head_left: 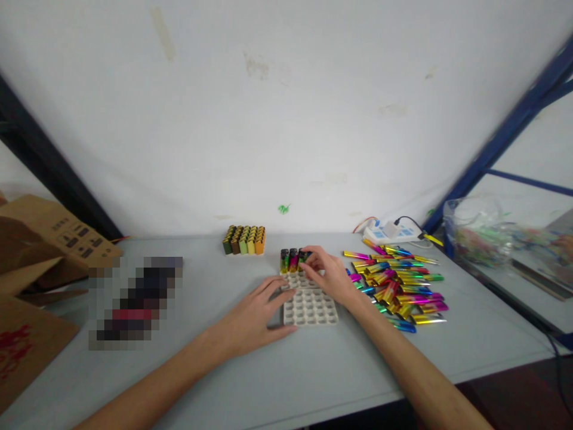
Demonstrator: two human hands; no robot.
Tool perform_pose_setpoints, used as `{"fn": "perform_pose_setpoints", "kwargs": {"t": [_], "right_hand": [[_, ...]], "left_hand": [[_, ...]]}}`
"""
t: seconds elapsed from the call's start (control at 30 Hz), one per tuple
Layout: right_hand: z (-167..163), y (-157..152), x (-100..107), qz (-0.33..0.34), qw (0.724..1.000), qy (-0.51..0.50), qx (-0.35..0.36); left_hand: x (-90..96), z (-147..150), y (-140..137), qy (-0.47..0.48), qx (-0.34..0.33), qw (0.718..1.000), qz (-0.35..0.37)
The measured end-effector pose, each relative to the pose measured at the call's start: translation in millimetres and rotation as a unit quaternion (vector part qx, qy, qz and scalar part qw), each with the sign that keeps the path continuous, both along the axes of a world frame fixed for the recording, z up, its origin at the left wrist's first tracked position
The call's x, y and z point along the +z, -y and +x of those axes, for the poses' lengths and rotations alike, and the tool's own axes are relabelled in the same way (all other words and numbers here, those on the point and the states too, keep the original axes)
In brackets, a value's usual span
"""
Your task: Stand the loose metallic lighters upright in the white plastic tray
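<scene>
An open left hand (257,313) is resting against a white gridded tray (310,313), mostly unfilled, while the right hand (330,276), grip unclear, is curling at black-topped multicoloured lighters (293,261) standing at its far end, shiny metallic multicoloured tubes (394,289) lying loose rightward.

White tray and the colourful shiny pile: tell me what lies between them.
In the head view, the right forearm crosses there, above the grey table.

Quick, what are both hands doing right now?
Left hand: open, against the white tray.
Right hand: fingers bent at a lighter; grip can't be told.
</scene>
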State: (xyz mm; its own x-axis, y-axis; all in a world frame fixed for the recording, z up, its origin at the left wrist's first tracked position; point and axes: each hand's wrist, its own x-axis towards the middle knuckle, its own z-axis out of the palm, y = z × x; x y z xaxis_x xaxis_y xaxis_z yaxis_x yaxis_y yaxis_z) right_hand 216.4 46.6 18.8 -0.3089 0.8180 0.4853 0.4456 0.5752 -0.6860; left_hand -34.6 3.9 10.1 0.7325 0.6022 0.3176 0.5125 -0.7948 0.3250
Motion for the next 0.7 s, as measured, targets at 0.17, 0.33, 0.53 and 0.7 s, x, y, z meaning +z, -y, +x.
{"fn": "perform_pose_setpoints", "kwargs": {"t": [0.17, 0.33, 0.53, 0.7], "right_hand": [[-0.2, -1.7, -2.2, 0.013, 1.0, 0.001, 0.0], [0.3, -2.6, -2.5, 0.027, 0.999, 0.022, -0.002], [1.9, -3.4, -1.4, 0.052, 0.998, 0.039, -0.018], [-1.1, -3.4, -3.2, 0.073, 0.994, 0.074, -0.037]], "left_hand": [[0.4, 0.1, -0.1, 0.002, 0.0, 1.0, -0.004], [-0.8, -0.3, -0.3, 0.005, 0.002, 1.0, -0.002], [-0.1, -0.5, 0.0, -0.001, 0.003, 1.0, -0.005], [0.7, -0.6, -0.2, -0.003, 0.005, 1.0, -0.008]]}}
